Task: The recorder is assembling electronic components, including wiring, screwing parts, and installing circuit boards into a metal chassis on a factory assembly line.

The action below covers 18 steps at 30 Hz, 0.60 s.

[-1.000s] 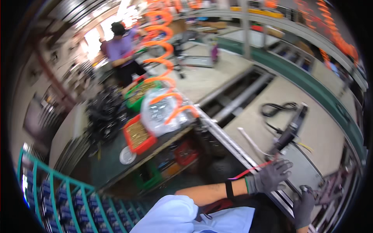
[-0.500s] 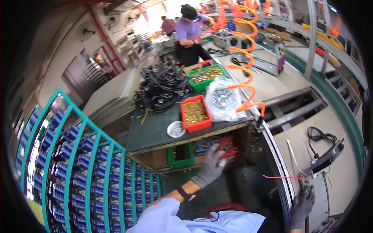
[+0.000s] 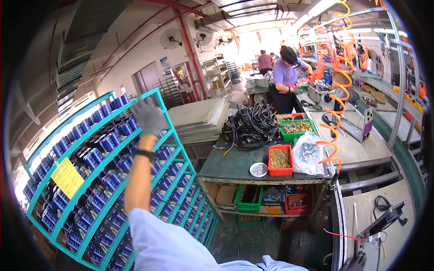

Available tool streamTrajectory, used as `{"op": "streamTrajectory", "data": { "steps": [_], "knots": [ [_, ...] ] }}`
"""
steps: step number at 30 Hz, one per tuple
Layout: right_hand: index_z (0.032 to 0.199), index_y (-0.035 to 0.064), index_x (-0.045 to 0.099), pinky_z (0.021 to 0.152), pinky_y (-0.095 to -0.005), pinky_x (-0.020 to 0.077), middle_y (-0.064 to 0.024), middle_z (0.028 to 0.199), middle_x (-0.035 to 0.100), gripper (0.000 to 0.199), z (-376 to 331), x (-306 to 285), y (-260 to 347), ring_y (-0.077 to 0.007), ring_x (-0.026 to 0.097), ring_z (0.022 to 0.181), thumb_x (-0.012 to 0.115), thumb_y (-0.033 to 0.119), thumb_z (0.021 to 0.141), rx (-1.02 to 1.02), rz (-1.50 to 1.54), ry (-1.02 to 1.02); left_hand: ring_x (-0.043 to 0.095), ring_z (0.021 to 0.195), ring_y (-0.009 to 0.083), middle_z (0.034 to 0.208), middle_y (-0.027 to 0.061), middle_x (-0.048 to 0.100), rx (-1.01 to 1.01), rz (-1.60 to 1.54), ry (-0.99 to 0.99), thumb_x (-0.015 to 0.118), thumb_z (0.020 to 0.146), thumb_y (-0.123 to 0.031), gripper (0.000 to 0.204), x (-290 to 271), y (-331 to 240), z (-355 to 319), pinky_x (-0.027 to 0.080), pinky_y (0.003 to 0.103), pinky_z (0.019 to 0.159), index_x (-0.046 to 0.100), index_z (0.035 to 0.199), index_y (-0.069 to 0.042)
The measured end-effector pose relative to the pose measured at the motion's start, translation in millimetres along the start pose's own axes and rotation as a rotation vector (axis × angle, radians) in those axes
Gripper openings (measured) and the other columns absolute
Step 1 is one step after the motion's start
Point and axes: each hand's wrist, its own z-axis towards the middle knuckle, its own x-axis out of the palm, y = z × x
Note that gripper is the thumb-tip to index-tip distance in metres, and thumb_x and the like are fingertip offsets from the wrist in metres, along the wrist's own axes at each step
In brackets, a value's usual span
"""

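We are counting our two hands point(image 3: 149, 119), one rack point(image 3: 166, 114), one yellow sheet point(image 3: 68, 177), one dish point(image 3: 258, 175), one bag point(image 3: 305, 156) and one cable heap point(image 3: 253, 125) on the worktop point(image 3: 218, 167), one green bin point(image 3: 247, 207) and one red bin point(image 3: 296, 210) on its shelf point(image 3: 228, 211).

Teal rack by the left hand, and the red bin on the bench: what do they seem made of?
Teal rack: probably metal with a smooth painted finish, given its slim bars in one even colour. Red bin: likely moulded plastic, fairly smooth, judging by its thin walls and uniform colour. Looks alone can't confirm either.
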Motion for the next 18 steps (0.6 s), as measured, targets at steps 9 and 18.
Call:
{"op": "streamTrajectory", "data": {
  "steps": [9,18],
  "knots": [
    [0.143,-0.0028,0.055,0.116,-0.0581,0.0367,-0.0314,0.148,0.053,0.054,-13,37,-18,-0.0523,0.047,0.136,0.057,0.022,0.096,0.072,0.155,-0.018,0.062,0.136,0.0293,0.150,0.0158,0.062,-0.252,0.128,0.670,0.063,0.095,-0.062,0.083,-2,110,127,0.048,0.047,0.113,0.048,0.155,-0.007],
    [0.129,-0.0001,0.063,0.111,-0.0546,0.0426,-0.0269,0.135,0.062,0.045,-17,48,-16,-0.0473,0.056,0.128,0.065,0.016,0.088,0.084,0.145,-0.155,0.069,0.120,0.0399,0.131,0.0212,0.069,-0.301,0.100,0.662,0.066,0.084,-0.034,0.048,19,117,143,0.057,0.047,0.097,0.075,0.123,-0.007]
  ]
}}
